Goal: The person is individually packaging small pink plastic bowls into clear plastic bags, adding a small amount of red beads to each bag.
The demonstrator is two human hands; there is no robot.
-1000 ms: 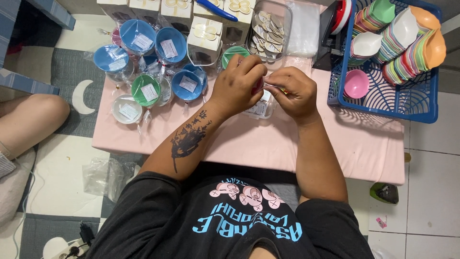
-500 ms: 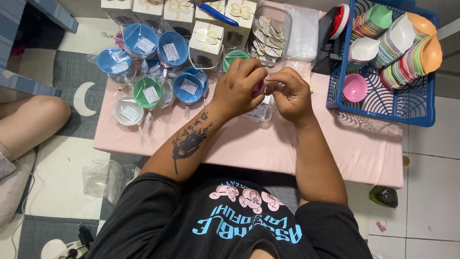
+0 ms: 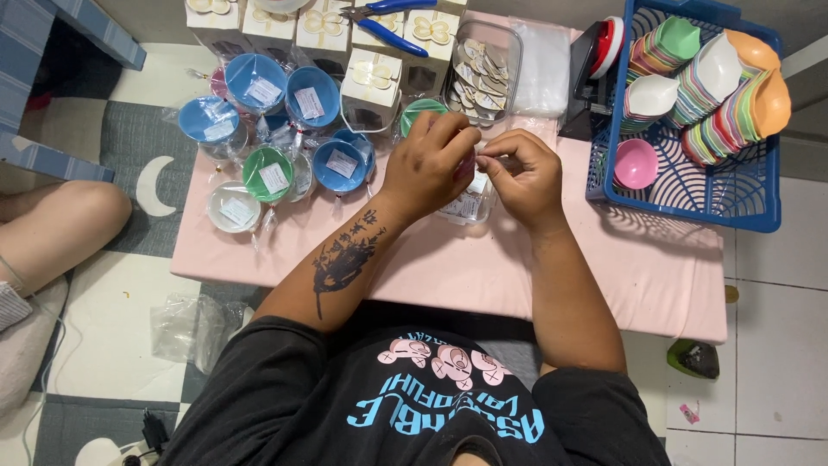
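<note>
A small pink item (image 3: 467, 164), wrapped in clear plastic, is pinched between the left hand (image 3: 429, 164) and the right hand (image 3: 523, 173) above the pink table (image 3: 448, 267). Since a second ago the hands have been drawn slightly closer together and little else has moved, so the fastening seems still in progress. The item is mostly hidden by the fingers; its exact kind cannot be told. Wrapped bowls (image 3: 285, 138) lie to the left, a blue basket (image 3: 690, 190) to the right.
</note>
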